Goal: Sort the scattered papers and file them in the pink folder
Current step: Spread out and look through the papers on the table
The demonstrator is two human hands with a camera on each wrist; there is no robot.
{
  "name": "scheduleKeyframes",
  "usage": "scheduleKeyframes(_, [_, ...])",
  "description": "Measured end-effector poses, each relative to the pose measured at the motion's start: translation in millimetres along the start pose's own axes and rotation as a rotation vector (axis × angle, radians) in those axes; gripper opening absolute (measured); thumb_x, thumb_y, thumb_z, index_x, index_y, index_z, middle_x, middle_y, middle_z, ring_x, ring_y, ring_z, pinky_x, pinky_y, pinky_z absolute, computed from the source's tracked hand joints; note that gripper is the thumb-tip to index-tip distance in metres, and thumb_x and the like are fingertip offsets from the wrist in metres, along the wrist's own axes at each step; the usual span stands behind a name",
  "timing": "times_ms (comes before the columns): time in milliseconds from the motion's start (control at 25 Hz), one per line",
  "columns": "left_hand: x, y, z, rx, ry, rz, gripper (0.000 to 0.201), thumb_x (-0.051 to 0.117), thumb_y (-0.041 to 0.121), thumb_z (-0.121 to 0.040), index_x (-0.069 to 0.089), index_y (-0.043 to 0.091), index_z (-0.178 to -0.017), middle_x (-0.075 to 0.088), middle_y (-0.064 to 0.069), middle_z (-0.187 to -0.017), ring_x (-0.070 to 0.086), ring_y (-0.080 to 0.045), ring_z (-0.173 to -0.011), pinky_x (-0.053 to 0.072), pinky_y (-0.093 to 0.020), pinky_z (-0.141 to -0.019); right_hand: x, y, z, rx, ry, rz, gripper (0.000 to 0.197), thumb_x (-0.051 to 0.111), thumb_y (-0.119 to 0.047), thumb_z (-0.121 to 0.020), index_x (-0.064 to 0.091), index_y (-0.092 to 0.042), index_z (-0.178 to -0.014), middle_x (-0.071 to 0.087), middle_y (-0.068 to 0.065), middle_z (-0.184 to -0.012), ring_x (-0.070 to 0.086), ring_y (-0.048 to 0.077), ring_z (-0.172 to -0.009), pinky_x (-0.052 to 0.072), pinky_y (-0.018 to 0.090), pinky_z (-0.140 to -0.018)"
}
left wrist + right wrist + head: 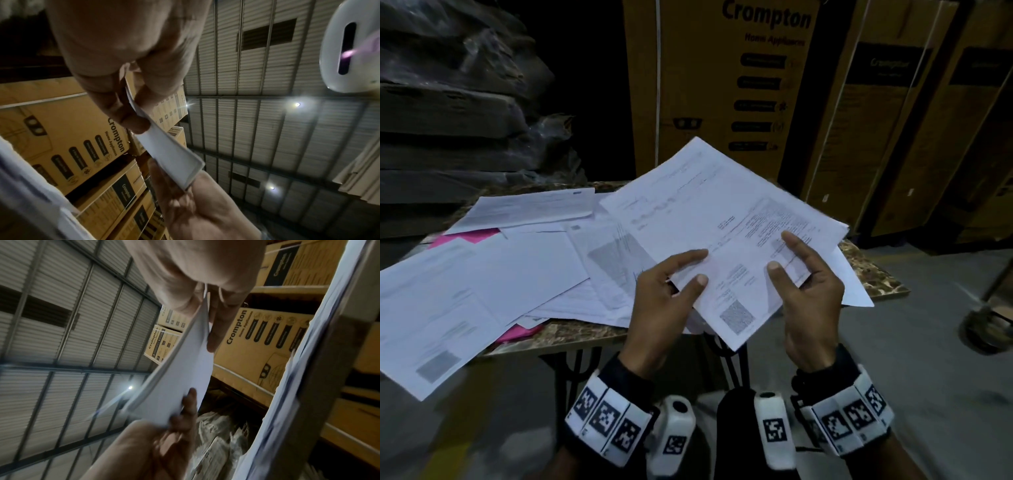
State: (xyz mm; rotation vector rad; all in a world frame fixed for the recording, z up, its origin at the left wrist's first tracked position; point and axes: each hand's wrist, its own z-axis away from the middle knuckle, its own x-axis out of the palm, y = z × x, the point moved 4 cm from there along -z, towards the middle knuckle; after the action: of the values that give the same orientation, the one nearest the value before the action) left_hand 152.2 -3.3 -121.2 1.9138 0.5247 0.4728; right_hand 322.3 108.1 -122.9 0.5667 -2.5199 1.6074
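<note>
Here, the left hand (666, 301) and the right hand (806, 291) together hold a thin sheaf of white printed sheets (722, 233) in the air above the near edge of the marble-patterned table (571, 334). Each hand pinches the sheaf's near edge, thumb on top and fingers curled beneath; the wrist views confirm several sheets in the pinch. To the left of the hands, more loose white papers (482, 274) lie overlapping, and under them the pink card folder (470, 236) shows only as slivers. The step in hand is judged to be squaring the gathered sheets. It goes best with a loosened pinch and edges tapped level on the table; the buried folder should be uncovered before filing. Brown printed cardboard cartons (722, 85) stand beyond the hands.
</note>
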Motion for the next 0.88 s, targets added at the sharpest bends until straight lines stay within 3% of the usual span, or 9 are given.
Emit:
scheduleKeyframes(160, [-11, 5, -19, 0.028, -0.114, -0.152, 0.031, 0.067, -0.003, -0.09, 0.074, 0.016, -0.114, 0.072, 0.006, -0.119, 0.064, -0.013, -0.118, 0.051, -0.046, -0.104, -37, -7, -28, 0.172, -0.135, 0.04, 0.037, 0.068, -0.001, -0.089, 0.068, -0.016, -0.122, 0.068, -0.001, -0.126, 0.069, 0.018, -0.107, 0.06, 0.035, -0.082])
scheduleKeyframes(240, [-9, 14, -29, 0.03, -0.198, -0.226, 0.032, 0.067, -0.002, -0.091, 0.073, 0.017, -0.115, 0.072, 0.01, -0.119, 0.063, -0.008, -0.118, 0.05, -0.042, -0.105, -54, -7, -44, 0.253, -0.266, 0.15, 0.035, 0.071, -0.002, -0.087, 0.071, -0.017, -0.118, 0.069, -0.001, -0.124, 0.07, 0.018, -0.105, 0.061, 0.034, -0.079])
scheduleKeyframes(320, [-1, 23, -39, 0.028, -0.265, -0.282, 0.033, 0.068, 0.0, -0.091, 0.073, 0.018, -0.118, 0.071, 0.013, -0.12, 0.062, -0.003, -0.118, 0.051, -0.036, -0.104, -65, -8, -56, 0.274, -0.381, 0.271, 0.035, 0.072, -0.001, -0.086, 0.072, -0.018, -0.116, 0.07, -0.004, -0.122, 0.067, 0.017, -0.112, 0.059, 0.036, -0.087])
scheduleKeyframes(400, [10, 30, -50, 0.032, -0.313, -0.358, 0.034, 0.068, 0.003, -0.091, 0.071, 0.019, -0.121, 0.07, 0.014, -0.122, 0.06, 0.003, -0.117, 0.053, -0.027, -0.098, -71, -10, -63, 0.277, -0.419, 0.312, 0.034, 0.071, 0.001, -0.086, 0.073, -0.016, -0.116, 0.07, -0.005, -0.122, 0.068, 0.017, -0.109, 0.06, 0.034, -0.084])
scheduleKeyframes(560, [44, 34, -75, 0.017, -0.388, -0.47, 0.034, 0.069, 0.008, -0.092, 0.069, 0.016, -0.125, 0.066, 0.008, -0.127, 0.063, -0.004, -0.111, 0.049, -0.01, -0.072, -86, -14, -72, 0.205, -0.264, 0.4, 0.035, 0.065, 0.005, -0.09, 0.072, -0.015, -0.117, 0.064, -0.003, -0.125, 0.068, 0.017, -0.085, 0.055, 0.027, -0.048])
scheduleKeyframes(680, [77, 35, -94, 0.009, -0.362, -0.472, 0.036, 0.072, 0.01, -0.09, 0.068, 0.014, -0.126, 0.066, 0.001, -0.126, 0.064, -0.006, -0.092, 0.048, -0.01, -0.061, -102, -14, -81, 0.12, -0.112, 0.517, 0.036, 0.062, 0.005, -0.091, 0.071, -0.016, -0.119, 0.062, -0.004, -0.124, 0.066, 0.015, -0.088, 0.051, 0.023, -0.044])
scheduleKeyframes(760, [101, 34, -105, 0.015, -0.325, -0.438, 0.046, 0.074, 0.014, -0.089, 0.062, 0.015, -0.133, 0.066, -0.005, -0.122, 0.066, -0.012, -0.081, 0.052, -0.017, -0.057, -118, -15, -88, 0.1, -0.013, 0.537, 0.036, 0.059, 0.005, -0.092, 0.071, -0.015, -0.12, 0.064, -0.001, -0.122, 0.065, 0.016, -0.072, 0.049, 0.021, -0.043])
scheduleKeyframes(840, [122, 31, -113, -0.024, -0.28, -0.36, 0.061, 0.072, 0.02, -0.092, 0.046, 0.019, -0.147, 0.066, -0.01, -0.112, 0.07, -0.022, -0.08, 0.056, -0.027, -0.056, -139, -15, -98, 0.107, 0.084, 0.475, 0.037, 0.057, 0.007, -0.092, 0.071, -0.015, -0.118, 0.07, 0.007, -0.116, 0.062, 0.029, -0.058, 0.052, 0.024, -0.049])
scheduleKeyframes(880, [132, 26, -115, -0.048, -0.267, -0.348, 0.065, 0.068, 0.024, -0.095, 0.036, 0.022, -0.151, 0.066, -0.011, -0.111, 0.07, -0.024, -0.082, 0.058, -0.032, -0.058, -152, -14, -103, 0.11, 0.124, 0.427, 0.038, 0.056, 0.009, -0.091, 0.071, -0.016, -0.115, 0.071, 0.01, -0.113, 0.063, 0.035, -0.061, 0.052, 0.023, -0.053])
